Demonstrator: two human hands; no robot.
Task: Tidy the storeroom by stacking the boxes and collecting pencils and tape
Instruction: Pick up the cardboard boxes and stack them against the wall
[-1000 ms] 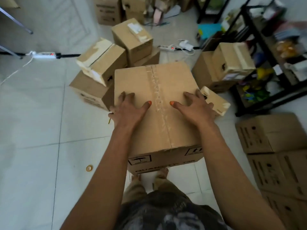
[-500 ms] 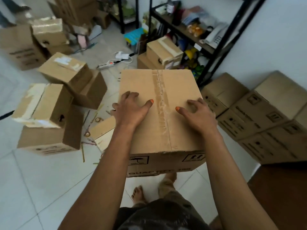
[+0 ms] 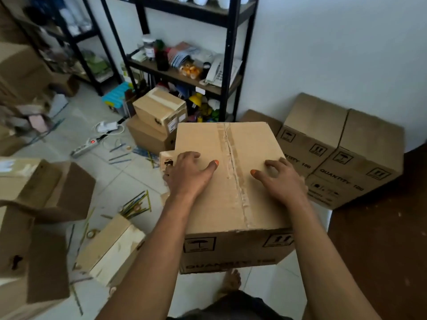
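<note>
The white wall and the black shelving rack form the corner where sealed cartons are being gathered, so the stacked boxes already sit pushed against the wall on the floor, printed sides outward; the large taped box is held up off the tiled floor in front of the person, level and facing that stack, which suggests it is being carried there to be set alongside or on top; the left hand lies over the box's top left edge with its fingers wrapped over the side, and the right hand rests on the top with fingers bent and pressing down, thumbs inward toward the tape seam, a hold that seems meant to steady a wide load; smaller boxes lie scattered to the left, not yet stacked; the pencils are strewn loose on the floor beside a tape roll, uncollected.
</note>
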